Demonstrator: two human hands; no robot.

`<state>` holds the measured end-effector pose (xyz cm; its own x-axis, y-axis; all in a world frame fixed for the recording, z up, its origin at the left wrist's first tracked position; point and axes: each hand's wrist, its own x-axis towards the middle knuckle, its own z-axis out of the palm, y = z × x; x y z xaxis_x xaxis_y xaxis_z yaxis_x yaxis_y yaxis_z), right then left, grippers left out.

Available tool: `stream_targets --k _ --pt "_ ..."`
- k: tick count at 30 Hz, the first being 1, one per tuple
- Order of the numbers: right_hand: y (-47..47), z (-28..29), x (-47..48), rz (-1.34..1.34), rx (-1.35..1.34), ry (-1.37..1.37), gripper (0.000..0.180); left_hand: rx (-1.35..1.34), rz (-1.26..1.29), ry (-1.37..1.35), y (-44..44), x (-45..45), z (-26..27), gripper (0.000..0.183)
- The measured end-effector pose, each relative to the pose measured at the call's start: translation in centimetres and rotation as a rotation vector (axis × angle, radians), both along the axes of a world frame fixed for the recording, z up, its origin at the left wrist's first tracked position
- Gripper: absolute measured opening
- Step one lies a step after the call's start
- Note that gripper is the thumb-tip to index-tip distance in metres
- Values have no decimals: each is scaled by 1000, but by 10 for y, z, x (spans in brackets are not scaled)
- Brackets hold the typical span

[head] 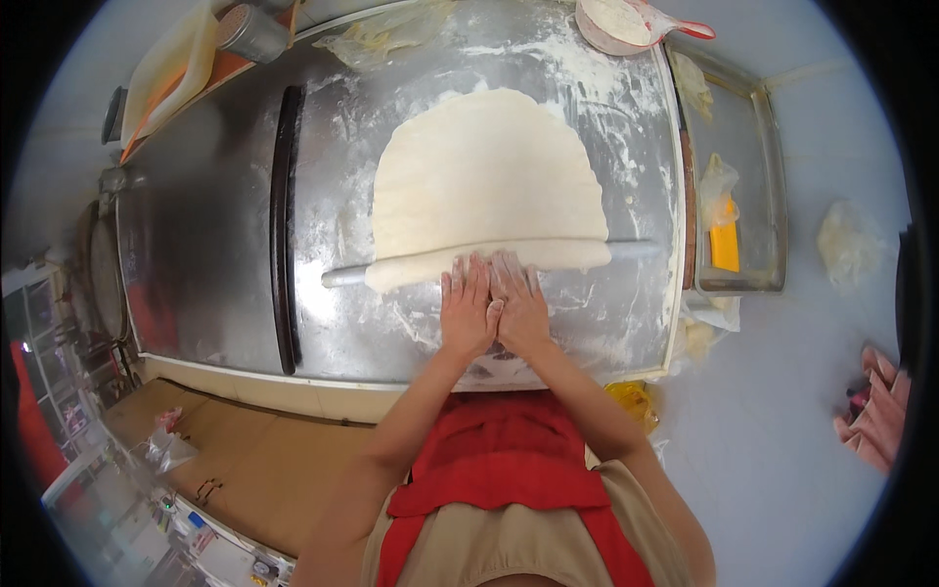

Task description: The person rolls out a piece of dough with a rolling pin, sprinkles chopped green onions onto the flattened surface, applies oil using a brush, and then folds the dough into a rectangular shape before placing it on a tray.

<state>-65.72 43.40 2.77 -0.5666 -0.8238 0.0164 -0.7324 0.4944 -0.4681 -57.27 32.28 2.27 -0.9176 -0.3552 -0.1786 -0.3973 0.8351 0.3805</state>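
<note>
A broad sheet of pale dough [488, 176] lies flat on the floured metal worktop [345, 169]. Its near edge is wrapped around a long rolling pin [345, 276], whose two bare ends stick out left and right. The pin lies slightly slanted, its left end nearer to me. My left hand [467, 304] and my right hand [519, 302] rest side by side at the middle of the wrapped roll. Their fingers are stretched forward onto the dough, and the thumbs meet between them. Neither hand grasps anything.
A dark bar [285, 227] crosses the worktop on the left. At the far right corner sits a flour scoop [620, 29], with a plastic bag [381, 40] along the far edge. A metal tray [741, 132] beside the worktop holds a yellow scraper [724, 238].
</note>
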Motion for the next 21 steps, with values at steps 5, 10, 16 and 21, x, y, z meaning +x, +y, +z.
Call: stream_targets --k 5,10,16,21 --pt "-68 -4 -89 -61 176 107 52 -201 63 130 -63 -92 -8 63" --pt "-87 -7 -154 -213 135 206 57 -356 104 81 -127 -117 -10 72" --pt "-2 -3 -149 -140 368 226 56 -331 163 -90 -173 -33 -12 72" --pt "-36 -18 -243 -359 343 330 54 -473 246 -48 -253 -77 -17 72"
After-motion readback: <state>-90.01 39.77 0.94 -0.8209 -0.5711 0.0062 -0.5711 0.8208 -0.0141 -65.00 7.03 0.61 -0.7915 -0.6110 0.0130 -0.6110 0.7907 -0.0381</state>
